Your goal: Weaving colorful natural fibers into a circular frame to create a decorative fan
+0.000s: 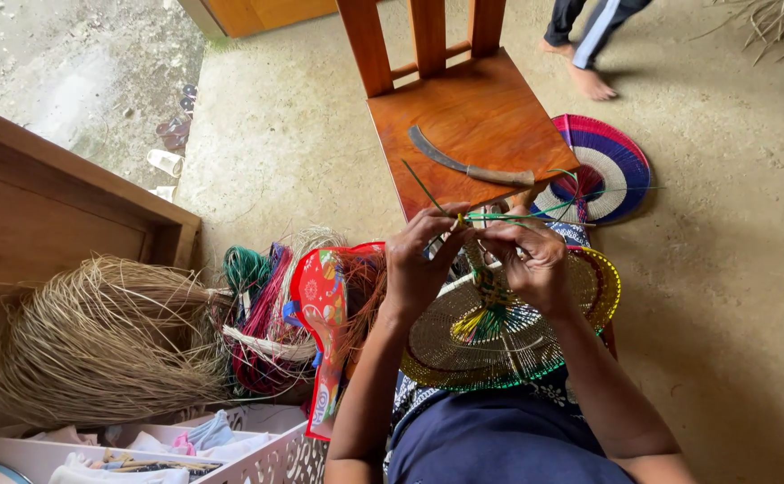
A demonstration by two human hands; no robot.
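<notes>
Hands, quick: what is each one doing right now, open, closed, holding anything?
Left hand: closed, fingers pinching green strands at the woven fan.
Right hand: closed, pinching the same strands over the fan.

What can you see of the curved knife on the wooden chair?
The knife lies flat on the chair seat, near its front edge, untouched by either hand. Its blade is dull grey metal, curved like a sickle, pointing to the left of the picture; the handle looks like worn brown wood. A green strand crosses just below it.

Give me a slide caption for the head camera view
Both hands weave green strips into a round woven fan.
</notes>
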